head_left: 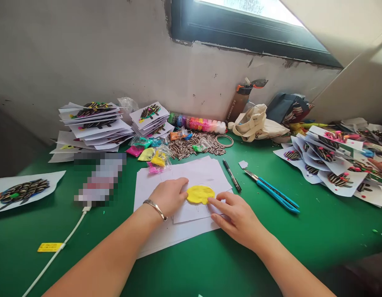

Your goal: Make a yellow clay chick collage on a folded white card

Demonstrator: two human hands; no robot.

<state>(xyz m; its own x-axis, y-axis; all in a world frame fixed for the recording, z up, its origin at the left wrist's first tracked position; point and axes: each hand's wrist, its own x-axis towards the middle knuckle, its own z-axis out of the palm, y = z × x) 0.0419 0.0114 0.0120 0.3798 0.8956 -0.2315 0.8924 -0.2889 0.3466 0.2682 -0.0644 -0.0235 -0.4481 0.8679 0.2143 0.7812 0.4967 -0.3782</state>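
A flat, rounded patch of yellow modelling clay point(200, 194) lies on a small white sheet point(187, 216) with faint pencil lines. The sheet rests on a larger stack of white paper point(150, 239). My left hand point(172, 196), a silver bracelet at its wrist, lies at the clay's left edge with its fingers extended and partly hidden. On the other side, my right hand point(235, 212) has its fingers apart, and the index fingertip touches the clay's lower right edge. Neither hand grips anything. A black pen point(232, 175) lies beside the paper.
A blue utility knife point(275, 193) lies at right. Sunflower seeds point(191, 145), a tape ring point(224, 141) and bagged clay point(158, 157) sit behind the paper. Seed-picture stacks point(99, 128) stand left, more pictures point(329, 159) right. A white cable point(59, 249) crosses the green table. Another person's hand point(381, 167) shows at right.
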